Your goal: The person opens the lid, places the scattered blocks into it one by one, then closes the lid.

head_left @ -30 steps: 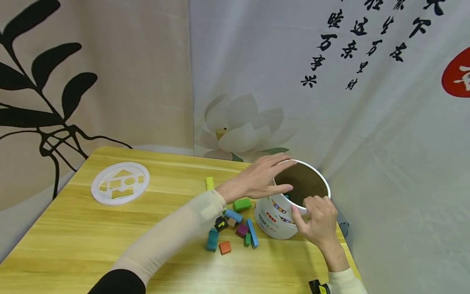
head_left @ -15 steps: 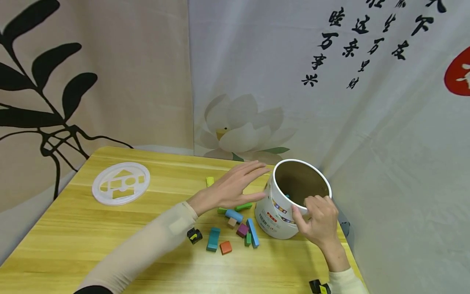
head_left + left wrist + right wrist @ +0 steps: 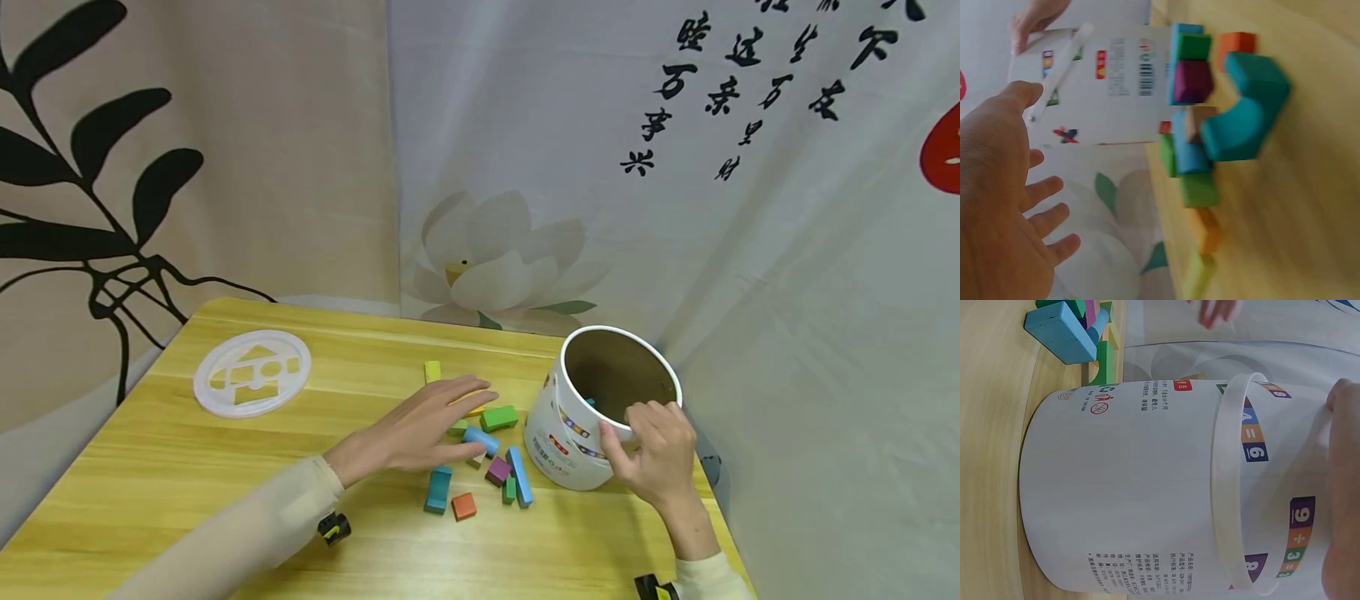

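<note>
My right hand (image 3: 652, 450) grips the near right rim of a white cardboard bucket (image 3: 558, 450), thumb outside and fingers over the edge. A little blue shows inside the bucket. My left hand (image 3: 408, 429) hovers low beside several scattered wooden blocks, fingers extended and holding nothing. Around it lie a green block (image 3: 500, 417), a blue cylinder (image 3: 482, 440), a purple block (image 3: 498, 472), a long blue block (image 3: 519, 477), an orange-red block (image 3: 463, 506) and a teal arch block (image 3: 1235, 137). In the right wrist view, the bucket's white plastic handle (image 3: 1225, 481) hangs against its side.
A round white lid (image 3: 216, 400) with shaped cut-outs lies at the table's back left. A yellow block (image 3: 432, 370) sits behind the other blocks. The bucket stands near the right edge of the wooden table (image 3: 360, 550), with printed curtains (image 3: 300, 150) behind.
My left hand has moved from over the bucket's rim leftward and toward me, to beside the blocks. The right hand stays on the rim, and the bucket stays put.
</note>
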`<state>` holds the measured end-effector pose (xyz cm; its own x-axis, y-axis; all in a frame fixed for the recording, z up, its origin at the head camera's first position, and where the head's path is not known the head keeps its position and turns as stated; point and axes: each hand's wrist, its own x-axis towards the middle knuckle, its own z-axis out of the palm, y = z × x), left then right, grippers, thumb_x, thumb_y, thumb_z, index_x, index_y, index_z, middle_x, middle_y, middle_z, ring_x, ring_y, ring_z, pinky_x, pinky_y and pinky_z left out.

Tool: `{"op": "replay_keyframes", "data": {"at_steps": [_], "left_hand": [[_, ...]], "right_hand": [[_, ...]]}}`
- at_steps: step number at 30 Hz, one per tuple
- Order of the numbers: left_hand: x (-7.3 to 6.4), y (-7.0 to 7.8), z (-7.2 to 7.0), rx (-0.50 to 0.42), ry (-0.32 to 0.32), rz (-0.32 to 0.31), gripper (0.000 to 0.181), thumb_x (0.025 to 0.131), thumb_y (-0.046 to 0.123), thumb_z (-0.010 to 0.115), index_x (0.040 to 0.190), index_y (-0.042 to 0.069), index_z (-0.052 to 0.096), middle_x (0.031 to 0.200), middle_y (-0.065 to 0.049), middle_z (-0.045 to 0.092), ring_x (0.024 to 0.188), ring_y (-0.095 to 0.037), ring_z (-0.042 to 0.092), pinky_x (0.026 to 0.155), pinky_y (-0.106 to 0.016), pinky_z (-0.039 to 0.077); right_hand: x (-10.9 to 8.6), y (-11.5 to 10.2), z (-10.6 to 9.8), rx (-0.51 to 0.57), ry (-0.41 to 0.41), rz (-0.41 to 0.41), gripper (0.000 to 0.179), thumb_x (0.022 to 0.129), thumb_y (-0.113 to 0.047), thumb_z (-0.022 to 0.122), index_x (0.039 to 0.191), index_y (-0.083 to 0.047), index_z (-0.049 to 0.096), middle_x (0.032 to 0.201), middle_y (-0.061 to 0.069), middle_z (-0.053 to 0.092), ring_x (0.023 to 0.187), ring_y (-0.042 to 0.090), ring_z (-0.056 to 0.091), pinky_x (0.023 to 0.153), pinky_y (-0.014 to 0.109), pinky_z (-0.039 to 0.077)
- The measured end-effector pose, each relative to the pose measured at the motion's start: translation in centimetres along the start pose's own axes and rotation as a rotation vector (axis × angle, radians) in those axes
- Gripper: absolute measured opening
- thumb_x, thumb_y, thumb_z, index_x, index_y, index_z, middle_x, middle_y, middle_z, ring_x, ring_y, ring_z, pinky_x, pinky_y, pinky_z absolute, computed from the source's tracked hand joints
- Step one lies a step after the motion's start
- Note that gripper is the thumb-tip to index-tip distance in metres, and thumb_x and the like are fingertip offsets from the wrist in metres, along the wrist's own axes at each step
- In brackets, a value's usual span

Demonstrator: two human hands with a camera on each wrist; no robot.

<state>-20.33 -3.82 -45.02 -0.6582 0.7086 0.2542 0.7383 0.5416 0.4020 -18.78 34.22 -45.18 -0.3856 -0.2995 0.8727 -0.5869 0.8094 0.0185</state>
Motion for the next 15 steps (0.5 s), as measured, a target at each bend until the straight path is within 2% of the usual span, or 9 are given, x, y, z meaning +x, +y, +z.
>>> {"op": "replay_keyframes", "data": {"at_steps": [5, 9, 12, 15], "left_hand": [[-2.8, -0.6, 1.1, -0.026, -0.030, -0.046, 0.078, 0.106, 0.053, 0.076, 0.171, 0.020, 0.049, 0.178, -0.013, 0.048, 0.166, -0.041, 0.046, 0.130, -0.070, 0.043], [-4.6, -1.1, 2.1, -0.050, -0.080, -0.089, 0.090, 0.103, 0.060, 0.078, 0.175, 0.020, 0.043, 0.180, -0.017, 0.043, 0.166, -0.044, 0.043, 0.131, -0.074, 0.040], [-5.6, -1.4, 2.9, -0.069, -0.124, -0.129, 0.099, 0.099, 0.064, 0.080, 0.177, 0.019, 0.040, 0.183, -0.019, 0.039, 0.169, -0.047, 0.038, 0.132, -0.075, 0.036], [-6.2, -1.7, 3.8, -0.064, -0.157, -0.142, 0.106, 0.095, 0.065, 0.084, 0.176, 0.015, 0.039, 0.183, -0.021, 0.037, 0.170, -0.048, 0.035, 0.133, -0.074, 0.036]], "right_hand": [[-0.1, -0.1, 0.0, -0.001, 0.001, 0.000, 0.057, 0.104, -0.045, 0.058, 0.061, -0.013, 0.039, 0.058, -0.005, 0.031, 0.054, 0.013, 0.030, 0.056, 0.034, 0.024], [-0.2, -0.1, 0.0, -0.005, 0.003, -0.001, 0.059, 0.105, -0.046, 0.057, 0.060, -0.012, 0.039, 0.058, -0.005, 0.032, 0.054, 0.013, 0.031, 0.056, 0.034, 0.024], [-0.2, 0.0, 0.0, -0.003, 0.003, -0.001, 0.059, 0.105, -0.046, 0.057, 0.060, -0.012, 0.040, 0.057, -0.005, 0.032, 0.054, 0.014, 0.031, 0.056, 0.034, 0.024], [-0.1, 0.1, 0.1, -0.004, -0.001, 0.000, 0.060, 0.106, -0.047, 0.056, 0.060, -0.012, 0.040, 0.057, -0.005, 0.032, 0.054, 0.014, 0.031, 0.056, 0.034, 0.024]]}}
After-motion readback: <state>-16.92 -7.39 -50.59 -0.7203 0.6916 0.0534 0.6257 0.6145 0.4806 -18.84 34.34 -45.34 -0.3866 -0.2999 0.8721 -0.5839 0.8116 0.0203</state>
